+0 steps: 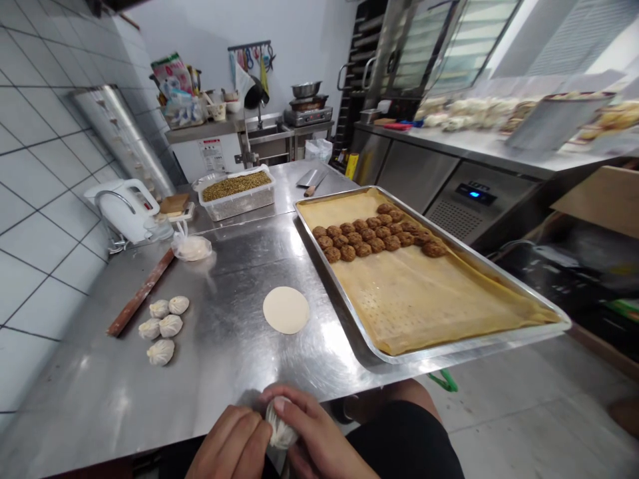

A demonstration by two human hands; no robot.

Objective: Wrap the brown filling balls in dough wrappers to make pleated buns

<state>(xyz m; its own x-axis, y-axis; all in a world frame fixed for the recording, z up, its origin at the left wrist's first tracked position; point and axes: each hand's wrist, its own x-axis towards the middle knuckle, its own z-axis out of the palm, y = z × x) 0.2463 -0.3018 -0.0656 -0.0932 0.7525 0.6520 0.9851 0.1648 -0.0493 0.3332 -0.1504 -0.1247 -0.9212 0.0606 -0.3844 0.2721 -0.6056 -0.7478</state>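
Note:
At the near edge of the steel table, my right hand (312, 426) cups a pleated dough bun (281, 426) with its thumb and fingers. My left hand (234, 442) presses its closed fingers against the bun's left side, pinching at the dough; the pinch itself is partly hidden. Beyond the hands lies one flat round dough wrapper (286, 310). Several finished pleated buns (160, 352) sit in a cluster to the left. On the right, a large lined metal tray (429, 306) carries rows of brown filling balls (363, 249).
A wooden rolling pin (142, 293) lies by the tiled wall near a white kettle (124, 209) and a bagged dough lump (192, 247). Farther back are a tub of greenish-brown crumbly filling (238, 209) and a scraper (311, 178). The tray overhangs the table's front edge.

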